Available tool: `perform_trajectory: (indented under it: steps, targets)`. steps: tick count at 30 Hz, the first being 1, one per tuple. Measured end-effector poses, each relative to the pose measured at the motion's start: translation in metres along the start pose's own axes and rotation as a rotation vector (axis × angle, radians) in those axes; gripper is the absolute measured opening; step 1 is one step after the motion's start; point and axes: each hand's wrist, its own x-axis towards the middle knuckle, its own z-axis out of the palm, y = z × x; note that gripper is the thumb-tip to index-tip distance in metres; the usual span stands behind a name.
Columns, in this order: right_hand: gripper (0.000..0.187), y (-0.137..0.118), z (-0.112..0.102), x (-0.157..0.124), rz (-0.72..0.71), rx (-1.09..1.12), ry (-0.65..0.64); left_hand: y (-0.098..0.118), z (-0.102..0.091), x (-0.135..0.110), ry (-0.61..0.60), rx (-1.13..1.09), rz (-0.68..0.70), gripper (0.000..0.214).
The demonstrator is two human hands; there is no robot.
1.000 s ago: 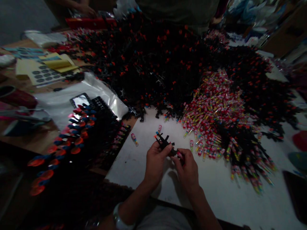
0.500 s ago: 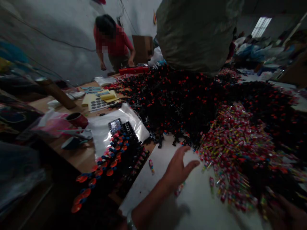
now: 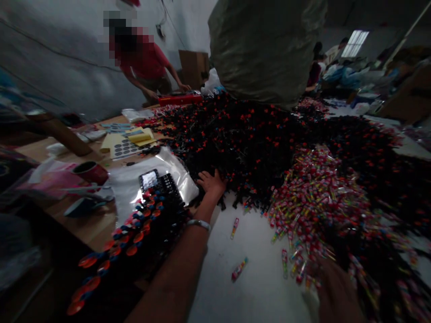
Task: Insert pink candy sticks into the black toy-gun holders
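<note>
My left hand [image 3: 212,183] reaches out over the near left edge of a big pile of black plastic pieces with orange tips [image 3: 249,134]. Its fingers are spread, and I see nothing held in them. At the lower right, my right hand [image 3: 336,291] is dark and blurred beside a heap of small pink and yellow wrapped tubes [image 3: 323,193]; its fingers cannot be made out. A few loose tubes, such as one wrapped tube [image 3: 239,270], lie on the white tabletop [image 3: 249,298] between my hands.
Left of my forearm are stacked black pieces with orange and blue round ends [image 3: 134,237] and clear plastic bags [image 3: 124,179]. Beyond sit a red mug [image 3: 90,172], a blue cup [image 3: 81,207] and sticker sheets [image 3: 123,148]. A large sack [image 3: 266,54] rises behind the pile; a co-worker [image 3: 144,63] handles a red box [image 3: 180,98].
My left hand has moved forward and left from above the white tabletop to the black pile. My right hand has shifted left by the tubes. The co-worker's arm now reaches the red box.
</note>
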Motion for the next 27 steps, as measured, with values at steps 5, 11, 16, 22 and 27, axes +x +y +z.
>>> perform_trajectory:
  steps: [5,11,16,22,27]
  targets:
    - [0.033,-0.057,0.063,0.006,0.053,0.183,-0.227,0.001,0.003,-0.03,-0.032,0.057,0.109,0.046]
    - [0.043,-0.039,0.052,-0.016,0.043,0.159,-0.345,-0.01,0.008,-0.077,-0.054,0.068,0.176,0.049]
    - [0.034,-0.024,0.034,-0.043,-0.022,0.035,-0.254,-0.01,-0.004,-0.067,-0.072,-0.006,0.243,0.073]
    - [0.024,-0.034,0.043,-0.036,-0.123,-0.107,-0.228,0.002,-0.004,-0.02,-0.069,-0.086,0.149,0.076]
    - [0.023,-0.049,0.044,-0.022,-0.067,-0.205,-0.282,0.004,0.013,-0.038,-0.143,-0.047,0.219,0.059]
